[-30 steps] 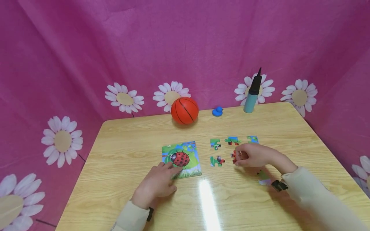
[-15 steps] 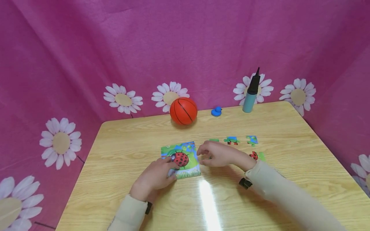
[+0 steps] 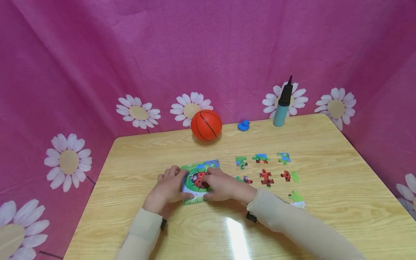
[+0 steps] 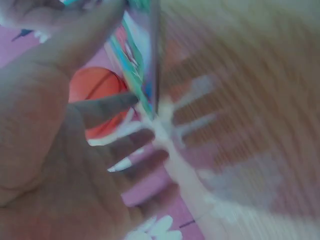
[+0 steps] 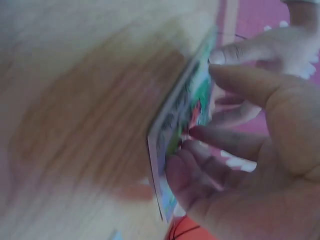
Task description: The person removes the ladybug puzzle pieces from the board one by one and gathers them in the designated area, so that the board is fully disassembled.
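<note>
A square ladybird puzzle board lies on the table between both hands. My left hand rests at its left side, thumb and forefinger spread along that edge. In the left wrist view the board is seen nearly edge-on and blurred, with the other fingers stretched out. My right hand reaches over the right part of the board, its fingertips touching the ladybird picture. The right wrist view shows these fingers bent against the board's face, with no separate piece discernible between them.
Several loose jigsaw pieces lie to the right, among them a red one and a green corner piece. The right forearm partly covers this area. Behind stand an orange ball, a blue duck and a teal hand pump.
My right hand has moved left from the loose pieces onto the board. My left hand has shifted from the picture's lower left to the board's left edge. The red piece is uncovered.
</note>
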`<act>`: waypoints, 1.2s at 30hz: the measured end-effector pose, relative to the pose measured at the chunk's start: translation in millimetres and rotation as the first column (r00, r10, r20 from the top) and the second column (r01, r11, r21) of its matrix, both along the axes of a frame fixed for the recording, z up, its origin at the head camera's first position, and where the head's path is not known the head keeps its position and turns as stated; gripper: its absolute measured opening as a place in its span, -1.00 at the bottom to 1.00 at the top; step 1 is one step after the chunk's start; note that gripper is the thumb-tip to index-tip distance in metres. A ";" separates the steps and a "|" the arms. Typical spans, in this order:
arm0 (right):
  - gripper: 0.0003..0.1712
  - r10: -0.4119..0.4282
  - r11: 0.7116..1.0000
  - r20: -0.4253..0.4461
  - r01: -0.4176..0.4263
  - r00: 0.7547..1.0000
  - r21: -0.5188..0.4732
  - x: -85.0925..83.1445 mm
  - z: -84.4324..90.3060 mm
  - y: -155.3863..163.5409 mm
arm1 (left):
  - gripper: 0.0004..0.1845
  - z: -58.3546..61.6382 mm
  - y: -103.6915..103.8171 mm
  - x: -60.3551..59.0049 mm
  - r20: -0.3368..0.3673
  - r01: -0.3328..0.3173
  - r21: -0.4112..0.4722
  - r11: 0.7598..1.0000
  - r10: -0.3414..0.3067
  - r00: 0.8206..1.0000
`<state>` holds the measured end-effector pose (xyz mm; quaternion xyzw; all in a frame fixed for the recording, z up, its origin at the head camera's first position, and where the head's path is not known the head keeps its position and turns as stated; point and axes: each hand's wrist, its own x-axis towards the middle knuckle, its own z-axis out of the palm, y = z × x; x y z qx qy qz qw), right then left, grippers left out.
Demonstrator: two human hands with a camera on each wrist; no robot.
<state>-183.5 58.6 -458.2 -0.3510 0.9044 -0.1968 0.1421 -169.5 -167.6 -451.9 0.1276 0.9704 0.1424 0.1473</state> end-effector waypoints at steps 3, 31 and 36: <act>-0.50 -0.041 0.999 -0.003 0.041 0.999 0.021 2.8 -2.7 -6.0 | 0.15 -0.1 -5.7 -2.1 0.072 -0.059 -0.011 0.998 0.059 0.996; -0.93 0.037 0.962 0.165 0.009 0.986 -0.272 -0.9 8.7 69.5 | 0.25 -5.3 -9.6 -11.2 0.224 -0.095 -0.032 0.995 0.100 0.969; -0.82 0.057 0.970 0.193 -0.008 0.979 -0.243 1.2 12.9 107.0 | 0.24 1.9 -9.2 -10.1 0.238 -0.088 -0.039 0.995 0.095 0.967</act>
